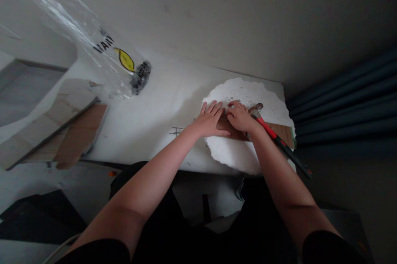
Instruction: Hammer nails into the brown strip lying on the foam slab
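My left hand (211, 120) lies flat with fingers spread across the left end of a brown board strip (237, 132). Close beside it, my right hand (239, 116) has its fingers bent together low over the same strip; anything between them is hidden. Beneath the strip is a white slab-like sheet with a ragged edge (231, 154), with small grey crumbs on its far part. A hammer-like tool (269, 128) with a rusty head and a red and black handle rests just right of my right hand, its handle slanting past my right forearm.
Clear plastic wrap (102, 55) with black and yellow print stands on the white table (161, 103) at left. Broken brown and marbled panels (82, 132) overhang the left front edge. A wall (211, 20) rises behind; dark curtains (341, 107) hang at right.
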The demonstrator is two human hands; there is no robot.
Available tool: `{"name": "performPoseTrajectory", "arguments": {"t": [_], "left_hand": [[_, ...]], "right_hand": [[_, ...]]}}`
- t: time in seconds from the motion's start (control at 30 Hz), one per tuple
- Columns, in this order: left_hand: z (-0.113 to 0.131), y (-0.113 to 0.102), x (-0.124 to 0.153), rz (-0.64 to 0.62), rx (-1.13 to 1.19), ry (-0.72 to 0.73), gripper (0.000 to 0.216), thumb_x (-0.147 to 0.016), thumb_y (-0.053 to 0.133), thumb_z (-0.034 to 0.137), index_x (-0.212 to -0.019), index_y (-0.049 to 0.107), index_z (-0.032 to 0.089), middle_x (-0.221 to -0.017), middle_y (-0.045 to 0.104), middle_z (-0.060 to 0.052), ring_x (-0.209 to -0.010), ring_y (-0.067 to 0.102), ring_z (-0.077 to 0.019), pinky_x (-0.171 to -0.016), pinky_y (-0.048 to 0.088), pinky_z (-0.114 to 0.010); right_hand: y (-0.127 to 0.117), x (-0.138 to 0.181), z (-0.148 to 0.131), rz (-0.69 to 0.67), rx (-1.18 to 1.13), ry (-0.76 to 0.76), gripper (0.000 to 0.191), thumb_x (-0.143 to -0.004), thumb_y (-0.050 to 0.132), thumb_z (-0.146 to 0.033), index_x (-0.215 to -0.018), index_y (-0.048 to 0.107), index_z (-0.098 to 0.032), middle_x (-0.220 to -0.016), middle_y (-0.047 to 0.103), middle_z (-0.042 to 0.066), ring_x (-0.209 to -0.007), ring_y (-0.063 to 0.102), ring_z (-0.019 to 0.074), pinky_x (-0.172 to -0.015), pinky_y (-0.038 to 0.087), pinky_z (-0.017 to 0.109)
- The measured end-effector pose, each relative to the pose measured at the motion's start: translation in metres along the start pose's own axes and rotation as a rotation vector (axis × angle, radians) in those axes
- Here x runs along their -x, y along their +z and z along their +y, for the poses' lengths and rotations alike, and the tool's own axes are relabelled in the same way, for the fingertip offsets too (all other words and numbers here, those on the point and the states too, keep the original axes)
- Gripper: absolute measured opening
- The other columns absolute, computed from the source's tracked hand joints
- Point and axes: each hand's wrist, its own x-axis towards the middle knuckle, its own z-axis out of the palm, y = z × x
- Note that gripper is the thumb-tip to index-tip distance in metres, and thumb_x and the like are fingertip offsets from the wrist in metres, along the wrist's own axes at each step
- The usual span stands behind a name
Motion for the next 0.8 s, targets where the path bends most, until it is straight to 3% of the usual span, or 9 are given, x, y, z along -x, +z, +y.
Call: {"name": "performPoseTrajectory", "arguments": {"t": [0.33,0.53,0.8], "left_hand": [[0.003,-0.004,0.001,-0.011,-0.024,0.004,0.106,-0.081,0.048,0.081,-0.158,0.028,0.011,-0.169,0.018,-0.019,-0.157,0.008,-0.0385,-0.126,-0.001,-0.058],[0.001,-0.002,0.001,-0.002,-0.031,0.007,0.106,-0.081,0.048,0.081,-0.158,0.030,0.010,-0.169,0.018,-0.019,-0.157,0.009,-0.0378,-0.126,0.001,-0.057],[-0.002,0.003,0.000,0.011,-0.028,0.005,0.107,-0.080,0.048,0.082,-0.158,0.029,0.012,-0.169,0.018,-0.018,-0.157,0.008,-0.0374,-0.126,0.000,-0.057]], "right_hand": [[0.004,0.001,-0.001,0.032,-0.014,-0.005,0.032,-0.093,0.042,-0.019,-0.100,0.073,-0.016,-0.138,0.054,0.018,-0.130,0.048,0.0325,-0.111,0.035,0.055],[-0.007,0.009,-0.002,0.038,-0.034,-0.094,0.014,-0.086,0.054,-0.018,-0.091,0.068,-0.016,-0.124,0.060,0.014,-0.114,0.056,0.0263,-0.107,0.039,0.046],[-0.017,0.016,-0.017,-0.006,0.185,-0.120,0.011,-0.083,0.057,-0.014,-0.089,0.066,-0.015,-0.106,0.062,0.013,-0.101,0.056,0.0249,-0.091,0.044,0.035]]}}
